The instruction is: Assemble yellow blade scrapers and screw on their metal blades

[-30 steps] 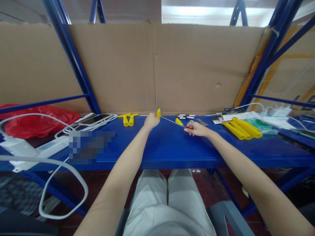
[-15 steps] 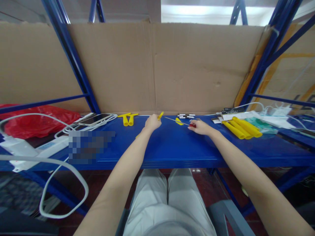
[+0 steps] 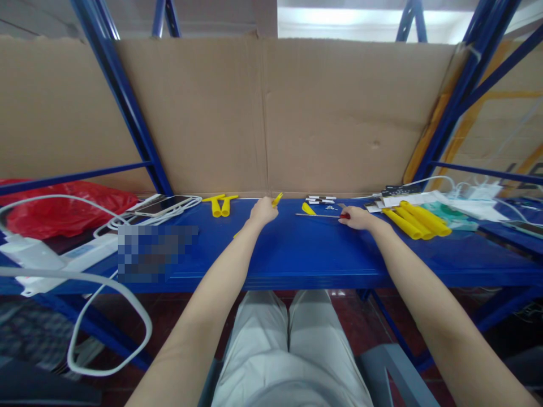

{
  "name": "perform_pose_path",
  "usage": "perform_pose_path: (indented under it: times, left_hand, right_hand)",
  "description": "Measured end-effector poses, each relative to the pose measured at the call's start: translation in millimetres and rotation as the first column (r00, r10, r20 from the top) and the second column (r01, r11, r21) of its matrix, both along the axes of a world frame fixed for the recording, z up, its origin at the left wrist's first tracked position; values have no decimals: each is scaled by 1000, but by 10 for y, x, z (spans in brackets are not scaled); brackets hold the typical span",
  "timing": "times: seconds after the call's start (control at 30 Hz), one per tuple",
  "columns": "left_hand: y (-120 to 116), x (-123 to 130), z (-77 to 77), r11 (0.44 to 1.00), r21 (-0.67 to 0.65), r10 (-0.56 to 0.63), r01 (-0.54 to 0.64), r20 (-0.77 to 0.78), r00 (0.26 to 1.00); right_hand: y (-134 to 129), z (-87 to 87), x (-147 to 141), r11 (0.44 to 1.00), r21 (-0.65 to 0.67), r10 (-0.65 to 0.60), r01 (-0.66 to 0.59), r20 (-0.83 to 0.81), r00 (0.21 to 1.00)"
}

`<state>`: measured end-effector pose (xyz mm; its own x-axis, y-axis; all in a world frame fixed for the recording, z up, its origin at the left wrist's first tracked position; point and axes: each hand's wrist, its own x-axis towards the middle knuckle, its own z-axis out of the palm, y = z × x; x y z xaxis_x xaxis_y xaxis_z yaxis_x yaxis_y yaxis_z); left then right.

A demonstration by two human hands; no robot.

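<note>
My left hand (image 3: 263, 211) is closed around a yellow plastic piece (image 3: 277, 199); one end sticks out past the fingers, and the rest is mostly hidden by the hand. My right hand (image 3: 357, 217) grips a screwdriver (image 3: 318, 215) by its red handle, with the long thin metal shaft pointing left, low over the blue table. Behind the shaft lies a loose yellow piece (image 3: 308, 209). Beside it are several small screw-like bits (image 3: 331, 207) and some black-and-white sticks (image 3: 321, 199). Two yellow T-shaped parts (image 3: 221, 207) lie left of my left hand.
Several yellow tubes (image 3: 416, 220) lie at right by white papers and a green plastic bag (image 3: 453, 216). At left are a red bag (image 3: 68, 206), a phone (image 3: 163, 206), coiled white cables and a power strip (image 3: 91, 252). A cardboard wall (image 3: 267, 118) closes off the blue table's back.
My right hand has drawn the screwdriver to the right, away from my left hand, and its shaft now lies closer to level. My left hand has stayed in place.
</note>
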<state>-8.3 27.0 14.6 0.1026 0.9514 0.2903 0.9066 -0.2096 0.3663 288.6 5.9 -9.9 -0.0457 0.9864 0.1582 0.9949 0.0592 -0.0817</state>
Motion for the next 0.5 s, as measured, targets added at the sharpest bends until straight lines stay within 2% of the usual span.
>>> perform_pose_path:
  times: [0.3,0.5]
  left_hand:
    - [-24,10,13,1000,-27,11,-12,-20,1000]
    - [-17,13,-5,1000,1,-3,3,-43,999]
  right_hand:
    - [-13,11,11,996,-73,-58,59,13,998]
    - [-10,30,-6,1000,-19,-24,24,-34,999]
